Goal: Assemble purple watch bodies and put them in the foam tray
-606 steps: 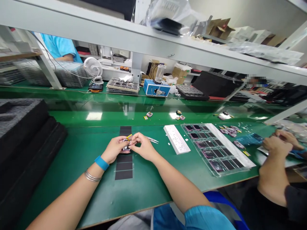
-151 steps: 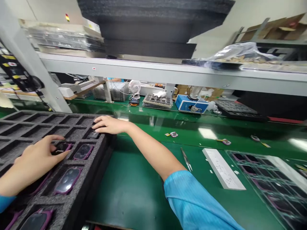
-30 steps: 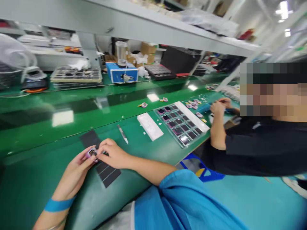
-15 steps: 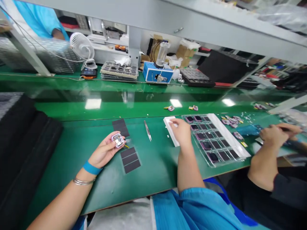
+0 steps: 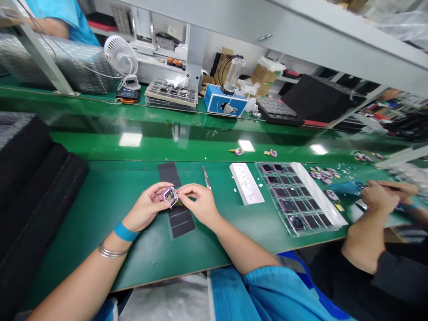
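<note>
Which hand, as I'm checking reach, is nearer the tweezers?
Right: the right hand is by the near end of the tweezers; the left hand is farther off, leftward.

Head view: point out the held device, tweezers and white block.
Device [image 5: 171, 196], head view, on its exposed inside.
Tweezers [image 5: 206, 177], head view, on the metal body.
White block [image 5: 246, 183], head view, on its top face.

Left hand [image 5: 145, 207] has a small purple-rimmed electronics casing [image 5: 170, 196], innards showing, with the right hand's [image 5: 201, 205] fingertips right at its edge. Going round the green worktop [image 5: 150, 258] from there: tweezers [image 5: 206, 177] at 2 o'clock, white block [image 5: 246, 183] roughly 3, clear tray [image 5: 276, 205] further out, black foam [image 5: 30, 200] at 9.
</note>
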The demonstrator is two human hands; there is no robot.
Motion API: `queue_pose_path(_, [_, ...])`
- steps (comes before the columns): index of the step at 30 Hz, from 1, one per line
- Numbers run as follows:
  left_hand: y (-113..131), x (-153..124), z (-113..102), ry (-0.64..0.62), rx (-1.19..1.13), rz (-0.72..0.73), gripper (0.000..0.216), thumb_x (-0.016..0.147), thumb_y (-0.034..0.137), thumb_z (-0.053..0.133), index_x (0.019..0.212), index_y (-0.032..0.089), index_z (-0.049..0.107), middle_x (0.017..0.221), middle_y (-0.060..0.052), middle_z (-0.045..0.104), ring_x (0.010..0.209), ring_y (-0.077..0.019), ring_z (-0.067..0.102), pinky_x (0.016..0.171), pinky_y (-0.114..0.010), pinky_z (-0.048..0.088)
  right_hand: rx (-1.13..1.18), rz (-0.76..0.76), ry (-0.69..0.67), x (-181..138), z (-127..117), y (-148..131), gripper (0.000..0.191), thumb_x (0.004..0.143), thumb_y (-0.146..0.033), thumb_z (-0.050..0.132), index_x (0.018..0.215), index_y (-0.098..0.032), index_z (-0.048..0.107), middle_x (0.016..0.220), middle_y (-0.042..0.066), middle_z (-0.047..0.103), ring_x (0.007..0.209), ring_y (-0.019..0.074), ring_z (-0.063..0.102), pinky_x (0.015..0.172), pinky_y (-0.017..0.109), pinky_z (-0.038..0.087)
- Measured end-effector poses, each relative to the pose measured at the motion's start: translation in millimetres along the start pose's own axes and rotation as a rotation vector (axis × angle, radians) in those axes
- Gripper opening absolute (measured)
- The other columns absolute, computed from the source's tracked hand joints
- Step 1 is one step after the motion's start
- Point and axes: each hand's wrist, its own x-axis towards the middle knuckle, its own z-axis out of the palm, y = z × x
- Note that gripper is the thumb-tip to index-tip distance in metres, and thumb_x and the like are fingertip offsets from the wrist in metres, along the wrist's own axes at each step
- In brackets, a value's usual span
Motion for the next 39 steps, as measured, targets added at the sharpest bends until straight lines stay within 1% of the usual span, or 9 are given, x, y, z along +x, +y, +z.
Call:
queue_pose_path(16, [-9.9, 0.9, -0.5, 0.044, 0.133, 0.057, 0.047, 0.051, 0.011, 0.081, 0.095, 0.019, 0.066, 0.089, -0.005, 0.069, 0.083, -0.0175, 0.064, 0.074, -0.026, 0.052, -0.092, -0.026, 0.012, -2.4, 0.4, 5.0, 0.006, 0.075, -0.018, 0.061, 0.072, -0.019, 0.066, 0.086, 0.005, 0.070, 0.081, 0.0153, 0.067, 0.072, 0.027, 0.057])
queue_pose_path(22, [-15.2, 2.2, 0.4, 0.099, 0.167, 0.067, 0.046, 0.051, 0.012, 0.082, 0.094, 0.019, 0.066, 0.090, -0.004, 0.069, 0.084, -0.0174, 0.063, 0.077, -0.026, 0.051, -0.399, -0.214, -0.027, -6.6, 4.6, 8.1, 0.014, 0.082, -0.016, 0.051, 0.079, -0.020, 0.064, 0.093, 0.007, 0.069, 0.092, 0.0168, 0.064, 0.087, 0.032, 0.050])
queue_pose_path(24, [-14.4, 2.5, 1.6, 0.127, 0.140, 0.060, 0.045, 0.051, 0.013, 0.082, 0.093, 0.019, 0.066, 0.089, -0.003, 0.069, 0.083, -0.0161, 0.063, 0.077, -0.025, 0.050, -0.416, -0.203, -0.063, -6.9, 6.3, 9.6, 0.015, 0.085, -0.017, 0.048, 0.082, -0.020, 0.063, 0.099, 0.009, 0.067, 0.099, 0.0177, 0.061, 0.093, 0.034, 0.047])
queue_pose_path(27, [-9.7, 2.6, 2.0, 0.143, 0.024, 0.032, 0.044, 0.055, 0.017, 0.081, 0.095, 0.020, 0.066, 0.089, -0.003, 0.069, 0.079, -0.0150, 0.063, 0.073, -0.023, 0.050, -0.134, -0.020, -0.087, -4.1, 7.0, 14.0, 0.012, 0.082, -0.025, 0.057, 0.093, -0.021, 0.058, 0.108, 0.008, 0.063, 0.106, 0.0158, 0.058, 0.095, 0.034, 0.046])
queue_pose_path(29, [-5.5, 3.0, -0.1, 0.138, -0.067, 0.015, 0.043, 0.058, 0.022, 0.080, 0.098, 0.022, 0.065, 0.091, -0.004, 0.070, 0.081, -0.0166, 0.064, 0.074, -0.026, 0.051, 0.152, 0.180, -0.188, -1.3, 6.0, 17.8, 0.036, 0.070, -0.030, 0.071, 0.101, -0.020, 0.054, 0.110, 0.007, 0.062, 0.103, 0.0154, 0.060, 0.090, 0.033, 0.049])
queue_pose_path(31, [-1.8, 4.0, -3.7, 0.138, -0.123, 0.011, 0.041, 0.060, 0.024, 0.079, 0.098, 0.022, 0.064, 0.091, -0.004, 0.070, 0.084, -0.0183, 0.065, 0.079, -0.029, 0.051, 0.335, 0.371, -0.329, 1.2, 4.0, 20.4, 0.045, 0.059, -0.032, 0.078, 0.095, -0.017, 0.057, 0.098, 0.005, 0.066, 0.090, 0.0149, 0.065, 0.083, 0.031, 0.052])
queue_pose_path(33, [0.9, 5.1, -7.5, 0.143, -0.150, 0.019, 0.039, 0.060, 0.025, 0.079, 0.096, 0.022, 0.064, 0.089, -0.005, 0.071, 0.086, -0.0189, 0.066, 0.083, -0.031, 0.050, 0.408, 0.492, -0.383, 3.2, 0.7, 20.1, 0.036, 0.058, -0.034, 0.078, 0.082, -0.014, 0.060, 0.082, 0.004, 0.068, 0.077, 0.0130, 0.066, 0.078, 0.028, 0.053])
queue_pose_path(37, [3.7, 5.7, -10.8, 0.116, -0.168, -0.002, 0.041, 0.062, 0.023, 0.078, 0.099, 0.021, 0.062, 0.088, -0.005, 0.071, 0.089, -0.0191, 0.066, 0.083, -0.030, 0.052, 0.488, 0.486, -0.261, 6.5, -10.7, 10.3, 0.034, 0.066, -0.034, 0.073, 0.093, -0.016, 0.063, 0.070, -0.001, 0.066, 0.062, 0.0096, 0.064, 0.064, 0.023, 0.053])
queue_pose_path(39, [4.3, 4.7, -10.3, 0.076, -0.154, -0.068, 0.043, 0.064, 0.021, 0.077, 0.104, 0.023, 0.060, 0.090, -0.004, 0.070, 0.087, -0.0183, 0.067, 0.074, -0.027, 0.056, 0.493, 0.426, -0.284, 7.5, -18.1, 4.3, 0.033, 0.069, -0.033, 0.072, 0.096, -0.017, 0.062, 0.066, -0.002, 0.065, 0.058, 0.0100, 0.063, 0.060, 0.023, 0.053])
